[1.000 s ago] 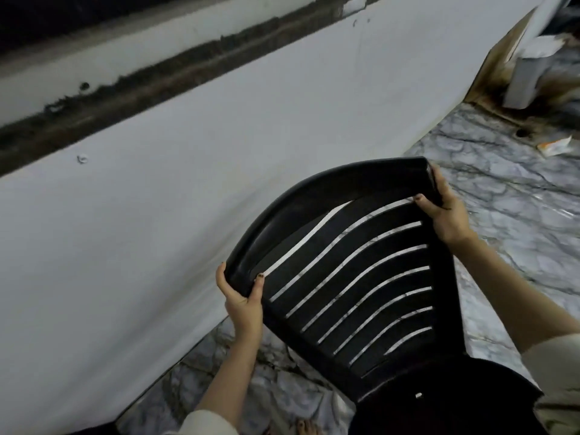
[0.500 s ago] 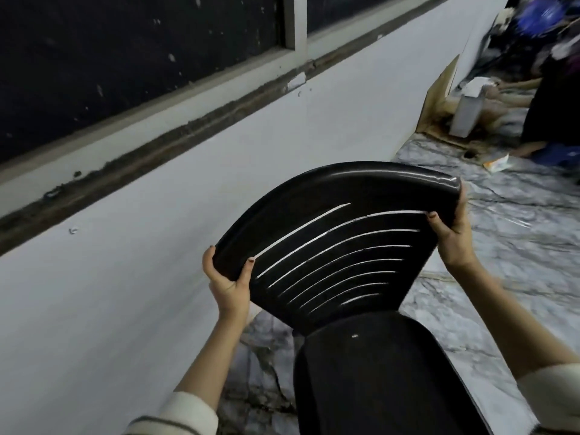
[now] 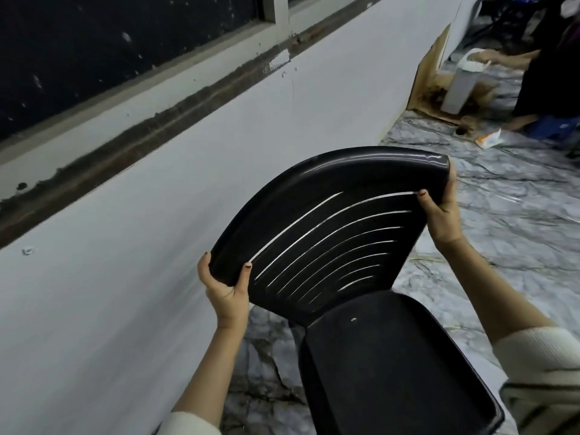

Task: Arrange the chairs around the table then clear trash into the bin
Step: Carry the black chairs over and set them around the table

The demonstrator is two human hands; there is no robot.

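A black plastic chair [image 3: 332, 233] with a slatted backrest fills the middle of the view, its seat [image 3: 389, 365] pointing toward me. My left hand [image 3: 224, 287] grips the left end of the backrest's top rail. My right hand [image 3: 441, 211] grips the right end of the same rail. The chair's legs are hidden below the seat. A white bin [image 3: 461, 86] with a liner stands far off at the upper right, by the wall's corner. A small white carton [image 3: 488, 140] lies on the floor near it. No table is in view.
A long white wall [image 3: 157, 230] with a dark window ledge runs close along the left. The floor [image 3: 508, 221] is grey marbled sheet. At the far right a person in dark clothes [image 3: 552, 73] is beside the bin, with a blue object [image 3: 552, 127] next to them.
The view has lifted and turned right, bringing the window, bin and far corner into sight. The chair's backrest now leans further from me and its seat shows more. Both hands keep their grip.
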